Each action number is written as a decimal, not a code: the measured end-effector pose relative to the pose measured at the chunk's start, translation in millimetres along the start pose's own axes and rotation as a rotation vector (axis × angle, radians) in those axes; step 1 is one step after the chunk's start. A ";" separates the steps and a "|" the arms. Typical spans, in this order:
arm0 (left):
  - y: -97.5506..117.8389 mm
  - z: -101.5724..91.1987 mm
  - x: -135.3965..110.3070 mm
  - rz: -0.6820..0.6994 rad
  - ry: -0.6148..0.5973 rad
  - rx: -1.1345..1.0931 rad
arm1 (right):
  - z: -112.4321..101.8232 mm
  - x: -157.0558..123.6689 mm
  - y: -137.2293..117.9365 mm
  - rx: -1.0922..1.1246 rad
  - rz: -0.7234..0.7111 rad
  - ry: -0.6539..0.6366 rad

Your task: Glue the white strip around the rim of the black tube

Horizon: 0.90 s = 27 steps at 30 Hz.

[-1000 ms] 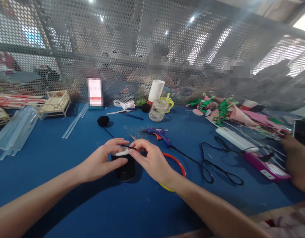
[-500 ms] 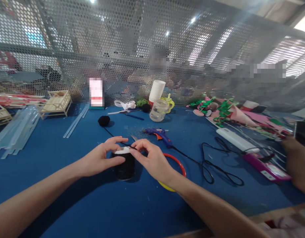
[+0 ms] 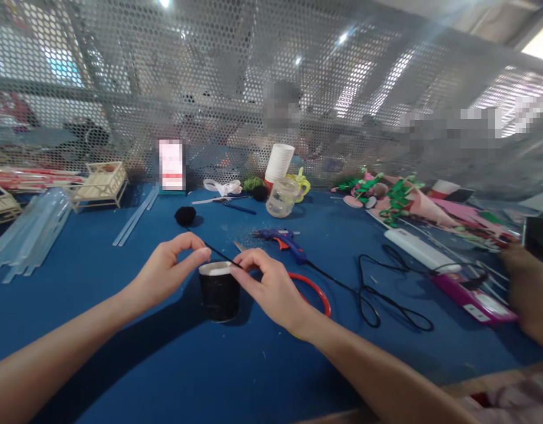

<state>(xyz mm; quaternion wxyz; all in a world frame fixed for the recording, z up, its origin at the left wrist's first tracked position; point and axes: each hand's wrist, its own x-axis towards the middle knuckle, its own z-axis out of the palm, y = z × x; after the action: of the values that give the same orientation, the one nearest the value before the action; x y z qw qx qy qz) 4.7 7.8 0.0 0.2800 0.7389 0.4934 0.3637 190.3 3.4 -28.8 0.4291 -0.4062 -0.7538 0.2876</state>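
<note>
A small cup wrapped in black yarn [image 3: 219,291], with a white rim, stands on the blue table [image 3: 121,330] between my hands. My left hand [image 3: 168,274] sits just left of the rim, thumb and forefinger pinched on a black yarn strand [image 3: 218,254]. That strand runs back to a black yarn ball [image 3: 185,215]. My right hand [image 3: 271,285] rests against the cup's right side, its fingers pinching the same strand at the rim.
A blue glue gun [image 3: 284,239] with a black cord [image 3: 386,300] lies behind the cup, a red and yellow ring [image 3: 318,291] under my right wrist. Glue sticks [image 3: 30,232], paper cups [image 3: 279,162], a jar [image 3: 284,197], green ribbon flowers [image 3: 397,197]. Another person's hand [image 3: 530,294] at right.
My left hand has lifted off the cup's left side and moved up and left, drawing the yarn strand taut above the rim. The right hand stays at the rim.
</note>
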 end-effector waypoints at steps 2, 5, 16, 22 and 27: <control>5.4 2.8 -2.5 0.006 -0.061 0.056 | 0.6 -0.1 -1.7 -0.017 -0.021 0.002; 13.4 8.4 -5.7 -0.069 -0.144 0.123 | 1.8 -0.6 -3.8 -0.030 -0.063 0.007; 19.6 11.7 -7.2 -0.095 -0.264 0.012 | 2.1 -3.0 -8.4 -0.097 -0.119 0.024; 18.3 10.5 -7.3 -0.083 -0.286 -0.129 | -6.8 5.1 -13.4 0.094 -0.021 -0.051; 13.6 14.8 -10.4 -0.075 -0.253 -0.148 | -12.0 29.4 -22.6 0.385 0.277 -0.144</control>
<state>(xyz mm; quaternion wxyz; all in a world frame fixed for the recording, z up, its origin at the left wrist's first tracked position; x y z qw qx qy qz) 21.3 -7.7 -0.7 0.4068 0.7370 0.4536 0.2924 183.7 18.3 6.7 0.4004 -0.3947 -0.6509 0.5101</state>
